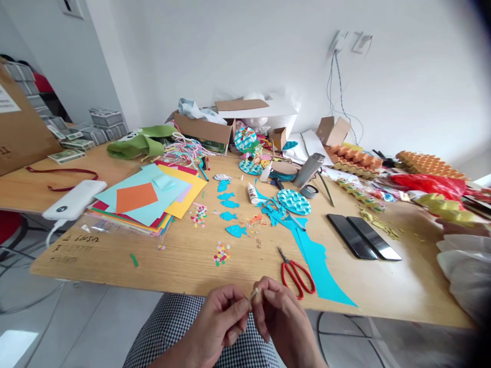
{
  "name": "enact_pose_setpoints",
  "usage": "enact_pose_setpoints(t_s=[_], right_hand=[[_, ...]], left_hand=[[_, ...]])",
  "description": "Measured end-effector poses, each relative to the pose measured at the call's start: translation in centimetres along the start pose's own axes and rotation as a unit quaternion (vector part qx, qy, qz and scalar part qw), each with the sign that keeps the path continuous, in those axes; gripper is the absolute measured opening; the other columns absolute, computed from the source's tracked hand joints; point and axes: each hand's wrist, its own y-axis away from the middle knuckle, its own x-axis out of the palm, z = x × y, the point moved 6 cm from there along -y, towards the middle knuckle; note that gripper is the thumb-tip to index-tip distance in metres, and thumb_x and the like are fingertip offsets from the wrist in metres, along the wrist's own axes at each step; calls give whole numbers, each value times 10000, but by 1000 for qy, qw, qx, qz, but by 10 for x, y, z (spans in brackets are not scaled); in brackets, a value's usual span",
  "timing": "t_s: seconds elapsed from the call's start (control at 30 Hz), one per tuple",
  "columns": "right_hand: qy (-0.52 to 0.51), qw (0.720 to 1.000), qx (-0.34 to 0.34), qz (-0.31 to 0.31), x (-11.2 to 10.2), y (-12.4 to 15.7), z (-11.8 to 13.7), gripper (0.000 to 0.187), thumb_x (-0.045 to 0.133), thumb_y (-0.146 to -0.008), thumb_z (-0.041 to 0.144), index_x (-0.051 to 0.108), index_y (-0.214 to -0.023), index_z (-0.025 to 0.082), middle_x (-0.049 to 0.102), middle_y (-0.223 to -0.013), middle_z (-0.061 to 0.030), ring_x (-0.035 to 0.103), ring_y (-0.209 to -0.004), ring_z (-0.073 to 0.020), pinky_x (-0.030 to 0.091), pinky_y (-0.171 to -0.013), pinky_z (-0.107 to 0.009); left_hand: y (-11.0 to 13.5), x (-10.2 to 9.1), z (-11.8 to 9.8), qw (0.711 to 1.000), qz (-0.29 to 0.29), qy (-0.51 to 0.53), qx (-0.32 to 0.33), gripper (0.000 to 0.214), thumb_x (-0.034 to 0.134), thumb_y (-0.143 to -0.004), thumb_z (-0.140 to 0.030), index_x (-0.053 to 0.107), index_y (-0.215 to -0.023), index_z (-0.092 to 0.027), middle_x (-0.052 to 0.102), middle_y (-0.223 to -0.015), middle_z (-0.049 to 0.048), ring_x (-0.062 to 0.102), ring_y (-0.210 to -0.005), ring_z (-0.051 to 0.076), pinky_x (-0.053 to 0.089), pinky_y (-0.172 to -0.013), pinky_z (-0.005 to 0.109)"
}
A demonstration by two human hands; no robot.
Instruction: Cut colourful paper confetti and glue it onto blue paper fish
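At the bottom centre of the frame, just off the table (172,266) edge, my left hand (222,322) and right hand (282,319) pinch a small pale strip (253,294) with fingertips closed tight, I think to steady so tiny a piece. My fingers hide most of it, so I cannot tell what it is. The red scissors (297,276) lie just above.

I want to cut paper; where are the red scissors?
In the head view, the red scissors lie near the front edge of the table, just left of the blue paper strip, beyond the right hand.
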Motion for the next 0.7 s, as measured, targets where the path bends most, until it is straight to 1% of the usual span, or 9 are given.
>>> enact_pose_setpoints(t_s=[0.07,0.13,0.27,0.33,0.37,0.43,0.53,0.63,0.7], right_hand=[[38,999,-2,10,0,-1,3,343,625,-793,471,559,-684,153,537,-494,17,418,-366,-67,284,-346,-168],[108,994,-8,6,-3,-2,6,362,638,-806,479,528,-670,162,509,-479,33,406,-374,-61,279,-353,-161],[229,973,-31,-10,-6,-2,11,386,655,-793,484,484,-634,177,473,-466,48,373,-377,-56,272,-364,-166],[262,962,-65,-31,-5,-1,14,375,622,-812,469,473,-617,185,463,-471,45,372,-390,-65,286,-376,-180],[283,953,-96,-51,-4,0,15,361,602,-825,444,468,-608,189,458,-475,44,376,-404,-71,297,-388,-188],[340,918,-182,-98,-2,4,20,326,572,-843,361,459,-588,192,453,-485,40,388,-436,-82,316,-414,-196],[431,835,-304,-155,7,12,23,277,543,-838,213,445,-580,192,452,-497,45,405,-452,-81,320,-429,-188],[485,762,-391,-178,15,17,22,265,534,-821,129,420,-591,196,426,-500,61,391,-435,-68,309,-425,-179],[504,726,-434,-176,20,20,21,257,540,-820,105,431,-606,196,424,-516,60,389,-444,-68,311,-435,-184]], left_hand=[[0,-4,-4,999,-20,-39,29,463,748,-679,-560,497,-679,-171,492,-520,-60,271,-378,17,119,-378,198],[1,-6,-7,995,-34,-75,53,449,719,-710,-565,505,-686,-171,498,-535,-56,275,-394,25,146,-390,198],[3,-9,-10,986,-56,-128,92,426,673,-752,-573,529,-704,-175,504,-578,-46,281,-435,45,189,-416,203],[4,-10,-11,978,-78,-148,122,420,660,-763,-571,537,-692,-176,491,-590,-39,302,-468,61,221,-434,207],[5,-10,-12,974,-90,-156,140,414,655,-771,-564,539,-683,-176,484,-596,-35,316,-488,70,239,-445,208],[6,-9,-12,966,-109,-165,168,396,647,-786,-542,542,-673,-177,473,-604,-31,338,-516,83,269,-463,209],[6,-8,-10,962,-129,-162,178,356,645,-801,-505,561,-690,-177,477,-615,-28,371,-540,93,312,-490,206],[6,-7,-11,963,-139,-144,178,337,671,-779,-487,582,-696,-173,515,-630,-15,432,-574,110,373,-530,214],[6,-7,-12,965,-139,-131,182,329,688,-762,-480,596,-696,-171,550,-646,-1,477,-603,126,412,-562,228]])
